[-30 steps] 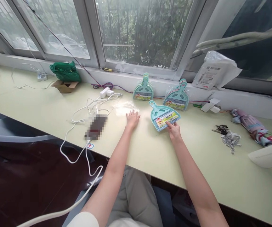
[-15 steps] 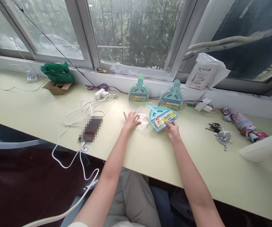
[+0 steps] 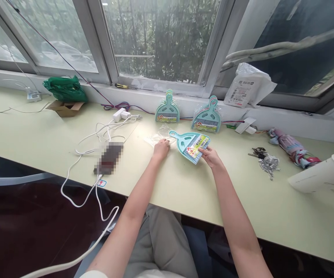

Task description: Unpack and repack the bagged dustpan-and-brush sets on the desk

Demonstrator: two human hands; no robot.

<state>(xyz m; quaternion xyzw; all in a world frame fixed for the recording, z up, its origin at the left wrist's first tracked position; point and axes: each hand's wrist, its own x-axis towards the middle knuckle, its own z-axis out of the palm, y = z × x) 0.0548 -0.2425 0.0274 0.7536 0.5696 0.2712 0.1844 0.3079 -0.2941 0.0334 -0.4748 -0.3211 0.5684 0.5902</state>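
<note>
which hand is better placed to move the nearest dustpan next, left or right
Most likely the right hand: it holds the dustpan by its wide end. The left hand is at the clear plastic, near the handle, without holding the dustpan.

Soft daylight falls from the windows beyond the hands, keeping the worktop around them bright, shadows faint. Clear film at the hands catches small glints. Below and left of them, the floor sinks into darkness. Wide-angle stretch distorts the outer edges; pixelation masks a dark device left of the hands.
</note>
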